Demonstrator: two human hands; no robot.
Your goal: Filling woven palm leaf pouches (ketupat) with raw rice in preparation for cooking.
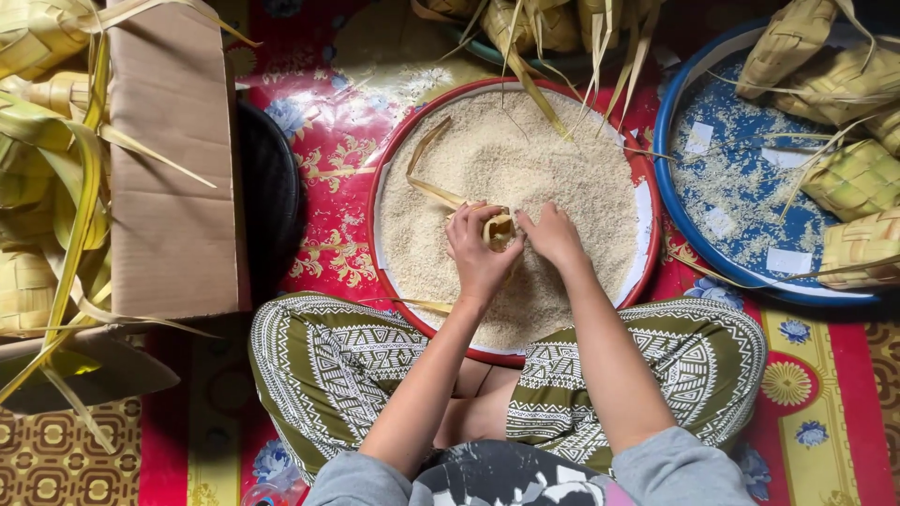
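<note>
My left hand grips one woven leaf pouch over the red-rimmed rice tray; my right hand, fingers pinched, touches it. Five finished pouches fill the blue tray.

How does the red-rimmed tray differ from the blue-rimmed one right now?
The red-rimmed tray is heaped with rice; the blue-rimmed tray has only scattered grains. The blue one holds finished woven pouches; over the red one, the left hand and right hand work one pouch. Both are round.

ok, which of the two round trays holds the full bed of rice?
The red-rimmed round tray under both hands; the blue-rimmed round tray on the right has only scattered grains and woven palm-leaf pouches.
</note>
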